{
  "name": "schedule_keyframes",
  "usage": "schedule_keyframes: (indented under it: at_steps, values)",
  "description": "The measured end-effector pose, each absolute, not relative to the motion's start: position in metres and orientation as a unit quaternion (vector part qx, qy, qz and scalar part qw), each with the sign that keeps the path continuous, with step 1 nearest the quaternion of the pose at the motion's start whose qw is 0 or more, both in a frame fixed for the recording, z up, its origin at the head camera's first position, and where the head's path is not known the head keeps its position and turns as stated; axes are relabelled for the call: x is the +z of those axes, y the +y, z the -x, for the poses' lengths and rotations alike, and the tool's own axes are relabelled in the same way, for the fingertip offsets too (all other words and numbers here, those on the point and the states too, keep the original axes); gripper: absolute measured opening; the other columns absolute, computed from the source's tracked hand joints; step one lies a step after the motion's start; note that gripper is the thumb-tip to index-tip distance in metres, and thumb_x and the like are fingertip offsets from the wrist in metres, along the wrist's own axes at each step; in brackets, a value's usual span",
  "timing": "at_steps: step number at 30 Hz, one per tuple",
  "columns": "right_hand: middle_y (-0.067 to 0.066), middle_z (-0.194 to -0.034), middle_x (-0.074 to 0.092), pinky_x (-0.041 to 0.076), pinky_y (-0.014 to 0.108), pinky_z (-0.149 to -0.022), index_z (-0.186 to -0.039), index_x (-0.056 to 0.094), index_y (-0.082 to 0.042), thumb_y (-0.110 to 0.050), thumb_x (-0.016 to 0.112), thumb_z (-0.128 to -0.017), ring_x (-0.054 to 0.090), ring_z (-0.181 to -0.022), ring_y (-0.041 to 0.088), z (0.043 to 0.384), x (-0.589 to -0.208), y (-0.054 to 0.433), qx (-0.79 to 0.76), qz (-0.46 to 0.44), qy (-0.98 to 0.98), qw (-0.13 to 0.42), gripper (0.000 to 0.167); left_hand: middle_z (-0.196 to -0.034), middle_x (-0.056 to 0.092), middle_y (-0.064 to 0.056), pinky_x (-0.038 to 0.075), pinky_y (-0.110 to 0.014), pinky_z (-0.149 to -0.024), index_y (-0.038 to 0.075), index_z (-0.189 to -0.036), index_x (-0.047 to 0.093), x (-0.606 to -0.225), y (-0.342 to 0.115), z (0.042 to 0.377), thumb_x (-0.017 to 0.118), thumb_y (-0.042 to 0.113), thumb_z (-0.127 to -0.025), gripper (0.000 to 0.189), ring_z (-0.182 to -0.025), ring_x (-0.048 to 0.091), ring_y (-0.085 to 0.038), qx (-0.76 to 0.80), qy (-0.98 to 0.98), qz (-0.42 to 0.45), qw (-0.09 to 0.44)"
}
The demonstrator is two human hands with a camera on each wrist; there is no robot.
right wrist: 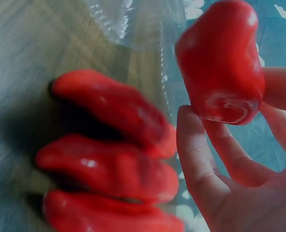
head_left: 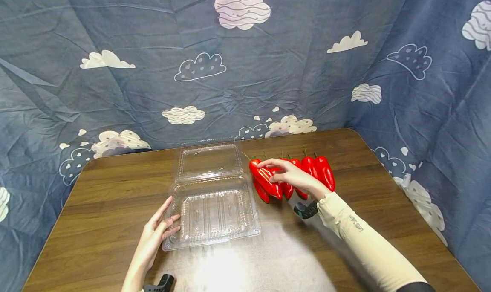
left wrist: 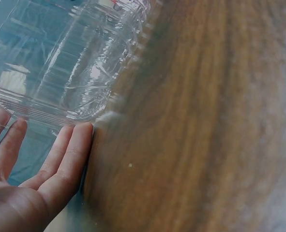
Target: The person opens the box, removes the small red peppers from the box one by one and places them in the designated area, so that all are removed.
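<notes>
My right hand [head_left: 293,174] holds a long red pepper [head_left: 265,181] between thumb and fingers, raised above the other peppers beside the container. In the right wrist view the held pepper [right wrist: 222,63] shows its blunt end, with fingertips along its side. A clear plastic clamshell container [head_left: 215,241] stands on the table, its lid [head_left: 210,160] folded back toward the curtain. My left hand [head_left: 149,236] is at the container's left side, fingers extended. Up close in the left wrist view, fingertips [left wrist: 82,131] rest against the container's clear wall [left wrist: 92,104].
Several red peppers [head_left: 325,172] lie in a row right of the container, green stems toward the back. The brown wooden table [head_left: 115,189] ends at a blue curtain [head_left: 145,83] with white clouds. A black wrist strap [head_left: 305,210] hangs below the right wrist.
</notes>
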State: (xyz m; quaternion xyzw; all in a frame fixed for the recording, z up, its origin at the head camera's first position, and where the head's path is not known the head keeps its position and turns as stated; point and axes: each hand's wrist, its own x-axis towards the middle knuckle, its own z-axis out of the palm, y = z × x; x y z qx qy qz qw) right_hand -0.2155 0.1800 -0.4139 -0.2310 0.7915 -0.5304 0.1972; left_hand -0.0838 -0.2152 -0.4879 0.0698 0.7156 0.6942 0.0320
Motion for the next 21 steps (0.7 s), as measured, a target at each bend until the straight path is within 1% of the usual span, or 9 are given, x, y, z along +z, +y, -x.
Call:
schedule_keyframes:
  at_steps: [2,4,9,11,13,16,18,21]
  values:
    - [0.014,-0.133,0.052,0.045,0.036,-0.088,-0.132,0.056,-0.008,0.003,0.055,-0.084,0.048,-0.118,0.033,0.214,-0.416,0.185,-0.534,0.22,0.793,0.195,0.049,-0.157,0.007,-0.02,0.051,-0.033,-0.089,0.002,-0.151,0.021,-0.488,-0.215,0.084,0.039,0.005,-0.1,0.055,-0.117,0.052,-0.011,0.696,0.714,-0.068,0.032]
    - [0.015,-0.133,0.052,0.045,0.036,-0.087,-0.131,0.056,-0.007,0.004,0.055,-0.084,0.048,-0.118,0.033,0.214,-0.417,0.19,-0.535,0.216,0.794,0.191,0.049,-0.157,0.008,-0.019,0.051,-0.034,-0.089,0.002,-0.151,0.021,-0.487,-0.214,0.084,0.039,0.003,-0.099,0.055,-0.117,0.053,-0.012,0.698,0.712,-0.066,0.031]
    - [0.02,-0.132,0.052,0.049,0.031,-0.08,-0.13,0.054,-0.002,0.006,0.054,-0.084,0.054,-0.106,0.032,0.214,-0.421,0.201,-0.55,0.207,0.789,0.182,0.047,-0.157,0.008,-0.019,0.051,-0.034,-0.089,0.002,-0.151,0.022,-0.487,-0.214,0.084,0.039,0.001,-0.098,0.055,-0.117,0.053,-0.013,0.7,0.711,-0.065,0.03]
    - [0.02,-0.132,0.051,0.05,0.031,-0.077,-0.131,0.054,-0.002,0.005,0.054,-0.084,0.055,-0.104,0.031,0.214,-0.421,0.205,-0.557,0.195,0.786,0.183,0.047,-0.157,0.008,-0.019,0.051,-0.034,-0.089,0.002,-0.151,0.022,-0.487,-0.214,0.084,0.039,0.002,-0.098,0.055,-0.117,0.053,-0.013,0.7,0.711,-0.065,0.03]
    - [0.021,-0.133,0.05,0.051,0.031,-0.077,-0.131,0.054,-0.002,0.004,0.054,-0.085,0.053,-0.107,0.032,0.214,-0.421,0.208,-0.558,0.188,0.787,0.182,0.047,-0.157,0.008,-0.019,0.051,-0.034,-0.089,0.002,-0.151,0.022,-0.487,-0.214,0.084,0.039,0.002,-0.098,0.055,-0.117,0.053,-0.013,0.701,0.71,-0.064,0.03]
    - [0.018,-0.135,0.049,0.052,0.032,-0.077,-0.131,0.055,-0.006,0.003,0.054,-0.086,0.053,-0.11,0.031,0.213,-0.42,0.214,-0.558,0.171,0.792,0.182,0.046,-0.157,0.008,-0.019,0.051,-0.034,-0.089,0.002,-0.151,0.022,-0.487,-0.214,0.084,0.039,0.001,-0.098,0.055,-0.117,0.053,-0.014,0.702,0.709,-0.063,0.03]
    - [0.018,-0.135,0.05,0.052,0.032,-0.074,-0.131,0.055,-0.006,0.002,0.055,-0.086,0.054,-0.107,0.03,0.213,-0.421,0.218,-0.556,0.166,0.795,0.179,0.046,-0.157,0.008,-0.019,0.051,-0.034,-0.089,0.002,-0.151,0.022,-0.487,-0.214,0.084,0.039,0.001,-0.098,0.055,-0.117,0.053,-0.013,0.702,0.709,-0.062,0.03]
    - [0.019,-0.133,0.051,0.052,0.029,-0.069,-0.131,0.055,-0.005,0.003,0.055,-0.085,0.056,-0.099,0.026,0.213,-0.422,0.224,-0.561,0.16,0.793,0.175,0.046,-0.157,0.009,-0.019,0.051,-0.034,-0.089,0.002,-0.151,0.022,-0.487,-0.213,0.084,0.039,0.001,-0.098,0.055,-0.117,0.053,-0.013,0.701,0.71,-0.06,0.03]
